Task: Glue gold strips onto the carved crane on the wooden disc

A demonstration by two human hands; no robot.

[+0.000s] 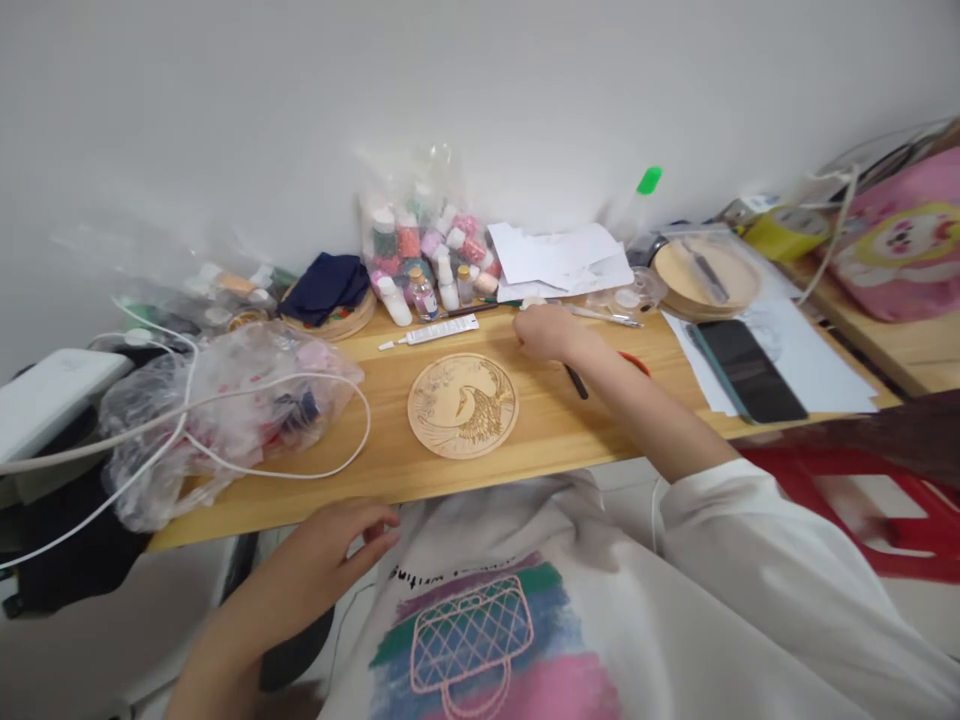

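Note:
My right hand [546, 332] reaches over the table to the row of items at the back, its fingers curled; whatever they grip is hidden. A small whitish item [534, 301] shows just beyond the fingers, beside a thin metallic pen-like tool [604, 316]. My left hand [352, 540] hovers by the table's front edge, fingers loosely bent and apart, holding nothing. Between the hands lies a round wooden disc [491, 385] engraved with a bird-like design. A white tube [442, 331] with a narrow nozzle rests behind it. Under my right forearm, a black strip [576, 381] and a red curved edge [634, 362] show partly.
Bottles in a plastic bag [409, 235], dark blue cloth [326, 287] and white papers [559, 257] stand along the wall. Left, a crumpled plastic bag [225, 390] lies under a white cable [367, 430]. Right are a phone [750, 370] and wooden discs [679, 275].

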